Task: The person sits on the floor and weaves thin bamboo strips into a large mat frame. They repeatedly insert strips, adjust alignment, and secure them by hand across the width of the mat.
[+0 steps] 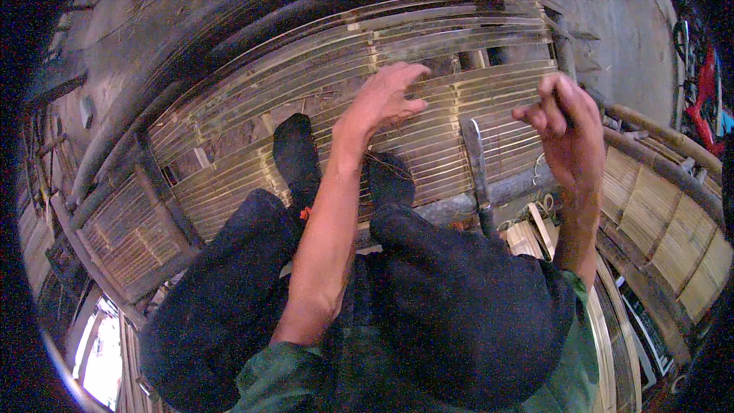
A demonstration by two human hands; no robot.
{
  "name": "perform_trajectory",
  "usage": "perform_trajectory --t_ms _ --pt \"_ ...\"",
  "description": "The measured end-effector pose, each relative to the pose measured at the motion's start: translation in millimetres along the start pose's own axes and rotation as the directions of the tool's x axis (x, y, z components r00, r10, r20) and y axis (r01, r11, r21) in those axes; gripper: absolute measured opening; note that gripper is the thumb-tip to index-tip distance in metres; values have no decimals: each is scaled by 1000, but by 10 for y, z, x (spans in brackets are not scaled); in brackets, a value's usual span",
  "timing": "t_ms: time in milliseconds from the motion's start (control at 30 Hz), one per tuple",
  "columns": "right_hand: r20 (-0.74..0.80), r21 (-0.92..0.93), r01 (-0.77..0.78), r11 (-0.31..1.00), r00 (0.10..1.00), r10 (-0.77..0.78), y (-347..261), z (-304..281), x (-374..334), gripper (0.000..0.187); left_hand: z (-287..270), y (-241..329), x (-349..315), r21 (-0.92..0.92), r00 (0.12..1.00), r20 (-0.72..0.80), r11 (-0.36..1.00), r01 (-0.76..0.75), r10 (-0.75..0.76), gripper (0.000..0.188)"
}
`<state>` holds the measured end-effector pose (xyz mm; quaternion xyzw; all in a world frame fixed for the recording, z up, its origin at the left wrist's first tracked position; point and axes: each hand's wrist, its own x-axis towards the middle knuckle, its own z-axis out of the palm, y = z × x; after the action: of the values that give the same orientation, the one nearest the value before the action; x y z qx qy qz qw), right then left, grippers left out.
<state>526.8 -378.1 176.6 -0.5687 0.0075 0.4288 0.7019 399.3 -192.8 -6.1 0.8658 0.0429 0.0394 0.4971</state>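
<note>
My left hand [386, 99] hovers over a slatted bamboo platform [428, 115], thumb and fingers apart, with nothing visible between them. To the right, my right hand [567, 126] is raised with its fingers curled in. What its fingers hold, if anything, is too small to make out. Between the hands and nearer to me lies a long knife [475, 160], its blade on the slats and its dark handle toward my knee. Thin pale strands [538, 170] show beside my right wrist.
My feet in dark footwear [297, 153] rest on the slats, which have gaps. Pale split strips [527, 237] lie beside my right knee. Thick poles [306, 11] border the far side. Woven bamboo panels [657, 206] stand at the right, with a red object [703, 99] beyond.
</note>
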Motion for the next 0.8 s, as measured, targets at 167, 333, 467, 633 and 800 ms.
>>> perform_trajectory --t_ms 167,333,467,633,800 --pt "296 568 -162 807 955 -16 -31 -283 799 20 -143 645 396 28 975 -142 985 -167 170 58" --pt "254 371 42 928 956 -145 32 -14 1193 12 -345 1129 582 -10 982 -181 999 -52 50 32" --pt "150 -502 376 778 925 -350 191 -357 863 29 -490 1208 582 -345 944 -146 909 233 -297 28" --pt "-57 -998 -43 56 956 -289 1762 -1419 -977 57 -787 974 550 -637 828 -209 714 289 -521 29" --pt "-334 -939 -304 162 918 -213 2426 -1427 -1582 65 -751 1043 684 -680 810 -143 651 337 -569 27"
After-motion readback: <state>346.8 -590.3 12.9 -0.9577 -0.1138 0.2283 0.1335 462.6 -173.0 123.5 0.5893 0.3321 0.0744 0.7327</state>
